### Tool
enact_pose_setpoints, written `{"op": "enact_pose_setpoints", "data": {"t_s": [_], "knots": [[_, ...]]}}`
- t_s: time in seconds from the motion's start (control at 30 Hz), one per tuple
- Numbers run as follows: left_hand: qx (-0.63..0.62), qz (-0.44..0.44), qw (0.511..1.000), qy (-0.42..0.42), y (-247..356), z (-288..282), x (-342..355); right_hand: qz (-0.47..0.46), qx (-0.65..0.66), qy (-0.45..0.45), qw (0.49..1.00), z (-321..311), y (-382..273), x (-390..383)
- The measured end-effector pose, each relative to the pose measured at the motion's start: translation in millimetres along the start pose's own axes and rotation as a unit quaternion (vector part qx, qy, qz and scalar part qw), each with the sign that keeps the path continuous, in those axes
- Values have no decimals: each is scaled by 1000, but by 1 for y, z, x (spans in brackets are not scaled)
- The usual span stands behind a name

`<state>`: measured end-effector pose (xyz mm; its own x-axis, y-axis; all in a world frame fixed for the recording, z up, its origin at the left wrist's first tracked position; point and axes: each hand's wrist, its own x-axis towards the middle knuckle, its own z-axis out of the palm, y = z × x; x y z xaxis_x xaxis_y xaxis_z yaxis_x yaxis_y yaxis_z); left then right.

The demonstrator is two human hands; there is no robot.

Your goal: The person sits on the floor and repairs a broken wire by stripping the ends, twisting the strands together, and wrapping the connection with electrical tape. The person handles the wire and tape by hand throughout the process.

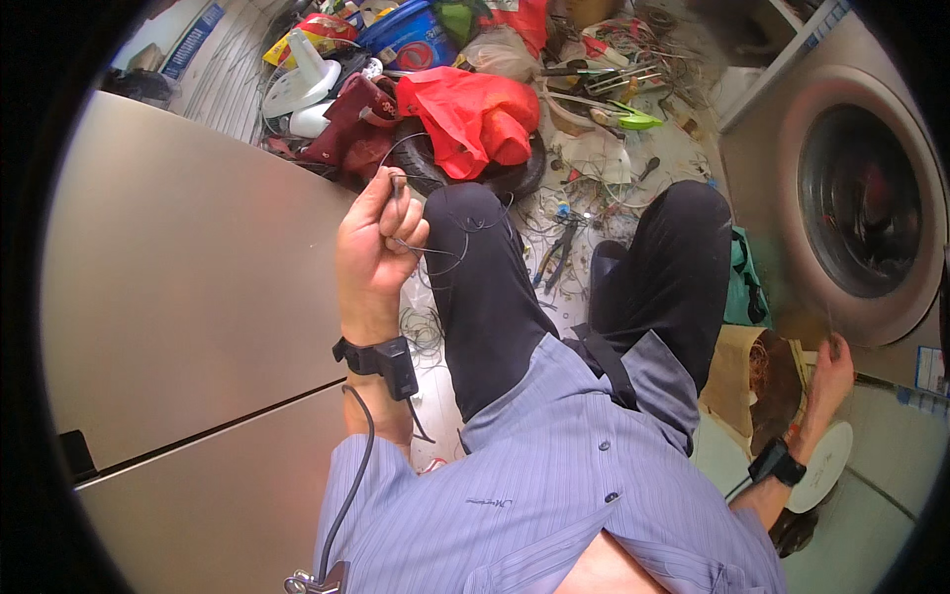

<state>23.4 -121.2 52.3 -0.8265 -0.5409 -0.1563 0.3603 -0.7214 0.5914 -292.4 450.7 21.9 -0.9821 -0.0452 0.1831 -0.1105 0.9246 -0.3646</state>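
My left hand (381, 233) is raised beside my left knee, closed with its fingertips pinched on a thin dark wire (450, 259). Loops of that wire curl out past the hand and across the knee of my black trousers. Far to the right, my right hand (829, 381) is held just beside an open brown paper bag (730, 361). Its fingers are pressed together; what they hold, if anything, is too small to make out. Coiled copper-coloured wire (758, 368) shows inside the bag. A pair of pliers (564, 255) lies on the floor between my legs.
A large grey-beige cabinet panel (188, 267) stands close on my left, a front-loading washing machine (792, 198) on my right. Ahead, a red plastic bag (465, 109) lies on a black tyre (524, 173) amid clutter. Wire scraps (424, 332) litter the floor.
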Motion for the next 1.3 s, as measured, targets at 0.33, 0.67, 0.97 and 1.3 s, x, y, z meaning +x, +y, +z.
{"op": "enact_pose_setpoints", "data": {"t_s": [0.33, 0.67, 0.97, 1.3], "knots": [[96, 13, 995, 20, -36, 2, 5, -294, 393, -362, 793, 66, -305, -67], [113, 1, 992, 63, -53, -13, 5, -332, 337, -424, 772, 144, -359, -119], [103, 0, 993, 55, -52, -15, 5, -293, 321, -511, 741, 145, -358, -126], [92, 5, 993, 72, -52, -14, 3, -289, 351, -496, 739, 153, -357, -138]]}}
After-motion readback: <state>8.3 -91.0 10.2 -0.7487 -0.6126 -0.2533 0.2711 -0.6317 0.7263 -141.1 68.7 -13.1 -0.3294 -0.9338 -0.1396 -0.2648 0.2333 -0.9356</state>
